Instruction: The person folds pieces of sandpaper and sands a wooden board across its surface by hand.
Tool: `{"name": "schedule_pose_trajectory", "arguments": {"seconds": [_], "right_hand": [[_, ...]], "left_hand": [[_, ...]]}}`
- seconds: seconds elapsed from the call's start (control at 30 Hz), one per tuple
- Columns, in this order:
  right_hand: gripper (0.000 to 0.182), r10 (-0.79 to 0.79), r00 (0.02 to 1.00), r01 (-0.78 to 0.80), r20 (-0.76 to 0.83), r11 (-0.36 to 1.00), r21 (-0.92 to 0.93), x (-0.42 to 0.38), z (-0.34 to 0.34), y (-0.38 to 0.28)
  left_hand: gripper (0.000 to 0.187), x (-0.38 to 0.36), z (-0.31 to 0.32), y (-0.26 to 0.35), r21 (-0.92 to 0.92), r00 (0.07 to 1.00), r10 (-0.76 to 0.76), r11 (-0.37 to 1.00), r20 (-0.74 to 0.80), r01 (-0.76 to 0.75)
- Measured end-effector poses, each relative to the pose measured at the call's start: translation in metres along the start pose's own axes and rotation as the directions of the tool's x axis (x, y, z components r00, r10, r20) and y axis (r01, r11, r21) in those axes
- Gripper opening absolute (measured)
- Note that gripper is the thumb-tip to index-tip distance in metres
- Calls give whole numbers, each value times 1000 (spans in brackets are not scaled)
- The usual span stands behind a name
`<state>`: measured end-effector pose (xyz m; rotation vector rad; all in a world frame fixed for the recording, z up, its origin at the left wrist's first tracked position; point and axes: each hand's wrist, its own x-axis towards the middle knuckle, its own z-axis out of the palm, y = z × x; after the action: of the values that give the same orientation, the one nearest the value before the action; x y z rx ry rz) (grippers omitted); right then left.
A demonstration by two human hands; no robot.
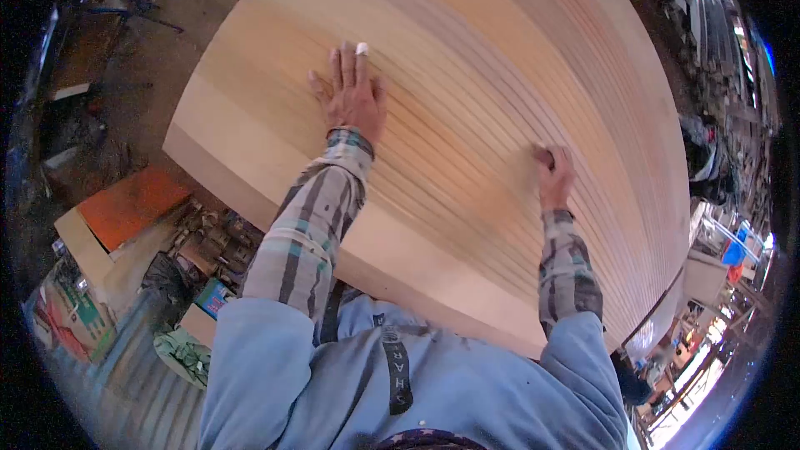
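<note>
A large pale wooden panel [467, 58] with long grooved lines fills most of the head view. My left hand [352, 93] lies flat on it with fingers spread, a white wrap on one fingertip. My right hand [553, 173] is curled tight against the grooved part of the panel, fingers closed; whether something small is inside the fist is hidden. Both arms wear plaid sleeves under a light blue vest.
An orange board [132, 205] on a pale board lies on the floor at the left, with boxes and clutter [200, 267] below the panel's near edge. Workshop shelves and gear [725, 117] crowd the right side. Dark concrete floor shows at upper left.
</note>
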<state>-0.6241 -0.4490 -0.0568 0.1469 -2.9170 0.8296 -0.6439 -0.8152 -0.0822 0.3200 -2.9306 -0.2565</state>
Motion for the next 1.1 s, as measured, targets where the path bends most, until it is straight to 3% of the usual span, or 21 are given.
{"name": "schedule_pose_trajectory", "arguments": {"seconds": [0.07, 0.1, 0.13, 0.23, 0.27, 0.37, 0.4, 0.43, 0.47, 0.5, 0.53, 0.57, 0.63, 0.67, 0.73, 0.8, 0.87, 0.9, 0.93, 1.03, 1.1], "right_hand": [[12, -5, 1000, 5, 22, 1000, -12, 27, 39, -26], [25, -4, 999, 2, 46, 999, 49, 62, 56, -81], [24, -80, 997, 76, 19, 987, 138, 88, 89, -109], [26, -204, 976, 202, 73, 979, 37, 178, 178, -175], [25, -183, 975, 190, 125, 981, -50, 190, 175, -200], [25, -282, 950, 280, 134, 960, 33, 161, 143, -165], [23, -260, 965, 259, 31, 965, 50, 133, 130, -129], [23, -240, 968, 245, -73, 967, 64, 98, 107, -87], [26, -165, 986, 164, 29, 985, 51, 63, 62, -62], [23, -187, 982, 187, -17, 982, -1, 32, 20, -39], [16, -134, 990, 140, 46, 976, -169, -1, -16, -6], [15, -119, 992, 112, -30, 978, -177, -33, -40, 34], [17, 137, 988, -148, -73, 975, -167, -82, -78, 62], [17, 145, 987, -156, -75, 972, -178, -88, -74, 65], [17, 13, 1000, -13, -3, 982, -191, -86, -40, 51], [9, 44, 996, -44, -83, 999, 1, -35, 9, -34], [19, -153, 988, 152, 7, 984, 95, 14, 66, -84], [21, -402, 916, 400, -3, 910, 113, 39, 92, -95], [26, -499, 866, 478, 40, 847, 232, 61, 99, -114], [23, -349, 937, 342, 16, 926, 163, 64, 106, -122], [20, -367, 928, 355, 63, 923, 151, 25, 63, -67]], "left_hand": [[58, -1, -6, 2, -137, 1000, -3, 991, 20, 6], [58, -1, -6, 2, -122, 1000, -7, 993, 12, 9], [59, 0, -7, 3, -137, 1000, -4, 991, 10, 5], [61, 1, -7, -1, -114, 1000, 1, 993, 1, -1], [61, 1, -5, 0, -100, 1000, 18, 995, 10, -17], [62, 2, 2, -2, -56, 1000, 12, 998, 27, -10], [62, 1, 5, -2, -80, 999, 18, 997, 40, -14], [62, 2, 8, -2, -102, 1000, 6, 995, 16, -4], [61, 2, 8, -2, -124, 1000, -8, 992, -10, 6], [61, 1, 7, -2, -150, 1000, -4, 989, -4, 3], [61, 1, 7, -1, -137, 1000, -11, 991, -5, 11], [60, 2, 7, 0, -121, 1000, -15, 992, -4, 14], [59, 3, 7, 0, -113, 1000, -11, 994, 12, 12], [59, 2, 7, 0, -82, 1000, -14, 996, 27, 16], [59, 2, 6, -1, -51, 1000, 3, 999, 9, -3], [59, 1, 3, -1, -3, 1000, 13, 1000, -13, -13], [59, 0, 1, -2, -118, 999, 7, 993, -35, -11], [59, 0, 4, -4, -106, 999, 12, 994, -30, -15], [58, 2, 10, -7, -57, 999, 27, 998, -42, -29], [58, 2, 14, -11, -21, 998, 52, 998, -44, -53], [59, 4, 13, -9, -37, 998, 40, 998, -44, -42]]}}
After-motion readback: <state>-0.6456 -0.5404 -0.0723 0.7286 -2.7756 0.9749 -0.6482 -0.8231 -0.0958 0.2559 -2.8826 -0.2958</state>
